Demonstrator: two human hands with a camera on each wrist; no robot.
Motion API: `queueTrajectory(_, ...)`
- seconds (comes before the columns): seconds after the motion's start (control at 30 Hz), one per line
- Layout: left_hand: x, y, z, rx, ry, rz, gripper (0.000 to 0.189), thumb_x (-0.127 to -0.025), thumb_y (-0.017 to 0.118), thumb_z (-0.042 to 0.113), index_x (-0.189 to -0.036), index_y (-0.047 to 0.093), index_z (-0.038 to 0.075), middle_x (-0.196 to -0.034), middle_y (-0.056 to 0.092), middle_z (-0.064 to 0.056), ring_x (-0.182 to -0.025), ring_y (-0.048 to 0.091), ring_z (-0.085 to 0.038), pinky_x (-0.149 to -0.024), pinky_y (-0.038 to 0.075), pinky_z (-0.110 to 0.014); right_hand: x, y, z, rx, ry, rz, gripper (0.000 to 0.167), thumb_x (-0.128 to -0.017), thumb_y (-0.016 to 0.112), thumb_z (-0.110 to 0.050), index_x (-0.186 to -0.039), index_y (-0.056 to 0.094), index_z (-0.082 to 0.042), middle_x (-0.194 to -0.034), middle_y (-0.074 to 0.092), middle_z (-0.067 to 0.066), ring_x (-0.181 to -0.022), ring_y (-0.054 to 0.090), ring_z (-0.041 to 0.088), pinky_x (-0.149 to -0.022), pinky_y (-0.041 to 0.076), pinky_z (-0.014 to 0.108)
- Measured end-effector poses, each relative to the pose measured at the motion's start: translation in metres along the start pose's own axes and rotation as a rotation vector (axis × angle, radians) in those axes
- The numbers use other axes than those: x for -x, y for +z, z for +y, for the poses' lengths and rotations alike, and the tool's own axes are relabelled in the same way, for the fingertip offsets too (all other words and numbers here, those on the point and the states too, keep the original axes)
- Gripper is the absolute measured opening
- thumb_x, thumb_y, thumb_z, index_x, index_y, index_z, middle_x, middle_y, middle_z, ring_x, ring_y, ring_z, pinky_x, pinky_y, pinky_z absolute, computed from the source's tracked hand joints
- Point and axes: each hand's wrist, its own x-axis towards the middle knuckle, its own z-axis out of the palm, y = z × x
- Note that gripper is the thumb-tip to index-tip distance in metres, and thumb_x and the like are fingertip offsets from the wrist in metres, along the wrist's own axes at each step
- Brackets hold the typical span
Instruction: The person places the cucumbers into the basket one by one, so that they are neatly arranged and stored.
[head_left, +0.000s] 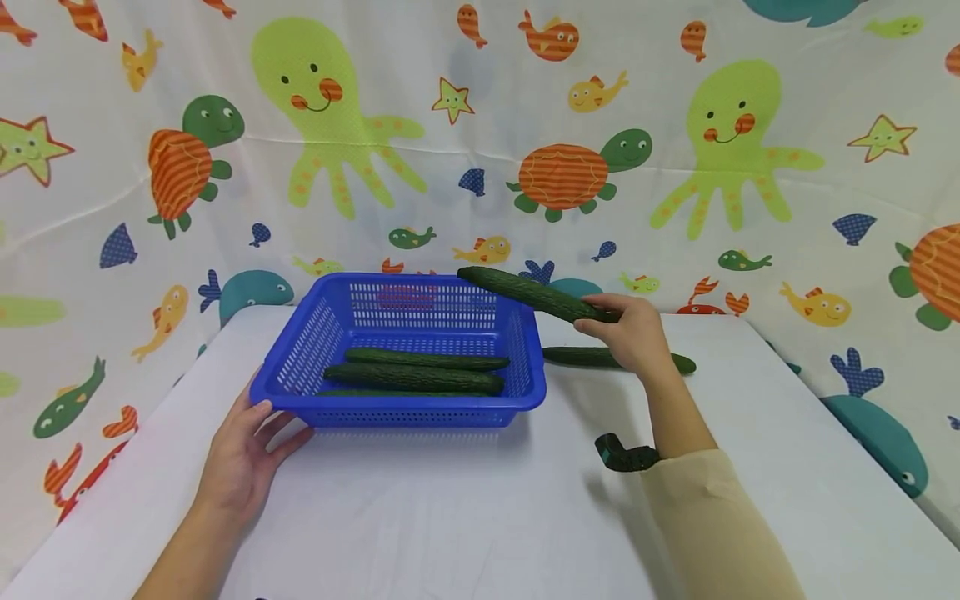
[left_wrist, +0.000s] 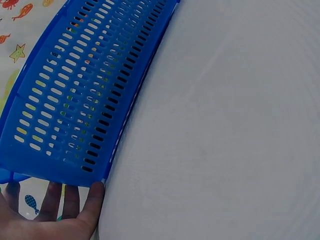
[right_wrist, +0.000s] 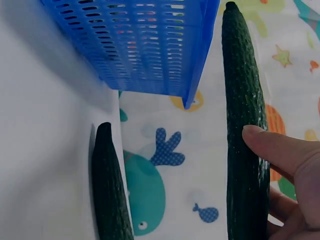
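Observation:
In the head view, my right hand (head_left: 630, 329) grips a cucumber (head_left: 525, 292) near its right end. Its other end reaches over the back right rim of a blue plastic basket (head_left: 405, 414). The right wrist view shows the thumb pressed along the side of this held cucumber (right_wrist: 245, 100). My left hand (head_left: 242, 458) holds the basket's front left corner, thumb at the rim and fingers at the wall below it. Several cucumbers (head_left: 416, 377) lie lengthwise inside the basket. Another cucumber (head_left: 681, 363) lies on the table right of the basket, partly hidden behind my right hand and forearm.
A white table (head_left: 420, 517) carries the basket. Behind and beside it hangs a white curtain (head_left: 465, 75) printed with sea animals. A black strap device (head_left: 626, 455) sits on my right wrist, by the beige sleeve (head_left: 712, 517).

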Motion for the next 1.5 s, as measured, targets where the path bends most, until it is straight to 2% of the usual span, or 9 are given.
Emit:
queueTrajectory(0.57, -0.001, 0.001, 0.001, -0.032, -0.002, -0.01, 0.061, -0.11, 0.045, 0.033, -0.166, 0.02, 0.033, -0.152, 0.042, 0.012, -0.128, 0.053, -0.009, -0.093, 0.058, -0.027, -0.021, 0.01, -0.029, 0.006, 0.018, -0.101, 0.046, -0.094, 0.077, -0.028, -0.137, 0.068, -0.014, -0.141, 0.064, 0.016, -0.131, 0.056, 0.037, -0.104, 0.051, 0.054)
queueTrajectory(0.83, 0.001, 0.001, 0.003, -0.027, -0.003, 0.004, 0.062, -0.11, 0.046, 0.034, -0.166, 0.02, 0.034, -0.154, 0.04, 0.011, -0.131, 0.049, -0.013, -0.094, 0.058, -0.027, -0.04, 0.023, -0.052, -0.018, 0.007, -0.134, 0.046, -0.093, 0.078, -0.025, -0.136, 0.069, -0.012, -0.14, 0.063, 0.014, -0.13, 0.057, 0.034, -0.107, 0.049, 0.054)
queueTrajectory(0.97, 0.001, 0.002, 0.002, -0.028, -0.009, 0.011, 0.062, -0.109, 0.047, 0.034, -0.166, 0.02, 0.034, -0.155, 0.039, 0.01, -0.132, 0.048, -0.014, -0.094, 0.058, -0.027, -0.047, 0.029, -0.061, -0.052, 0.028, -0.152, 0.046, -0.093, 0.079, -0.025, -0.136, 0.069, -0.013, -0.141, 0.063, 0.013, -0.131, 0.056, 0.033, -0.108, 0.049, 0.053)
queueTrajectory(1.13, 0.001, 0.004, 0.003, -0.04, -0.009, 0.013, 0.063, -0.109, 0.047, 0.035, -0.166, 0.02, 0.034, -0.155, 0.039, 0.01, -0.133, 0.046, -0.014, -0.094, 0.058, -0.026, -0.051, 0.036, -0.067, -0.082, 0.033, -0.174, 0.047, -0.092, 0.08, -0.024, -0.136, 0.069, -0.015, -0.143, 0.062, 0.012, -0.133, 0.055, 0.033, -0.107, 0.05, 0.052)
queueTrajectory(1.3, 0.001, 0.004, 0.003, -0.039, 0.014, -0.006, 0.062, -0.11, 0.045, 0.033, -0.166, 0.02, 0.032, -0.155, 0.04, 0.009, -0.131, 0.051, -0.013, -0.095, 0.058, -0.027, -0.054, 0.045, -0.072, -0.113, 0.041, -0.182, 0.046, -0.091, 0.08, -0.023, -0.135, 0.07, -0.014, -0.142, 0.062, 0.012, -0.129, 0.058, 0.032, -0.106, 0.052, 0.049)
queueTrajectory(1.5, 0.002, 0.004, 0.003, -0.039, -0.003, 0.01, 0.062, -0.109, 0.046, 0.034, -0.166, 0.02, 0.034, -0.154, 0.04, 0.01, -0.131, 0.049, -0.013, -0.095, 0.058, -0.026, -0.059, 0.054, -0.079, -0.108, 0.0, -0.198, 0.046, -0.092, 0.079, -0.022, -0.137, 0.069, -0.013, -0.142, 0.064, 0.013, -0.129, 0.059, 0.032, -0.105, 0.052, 0.048)
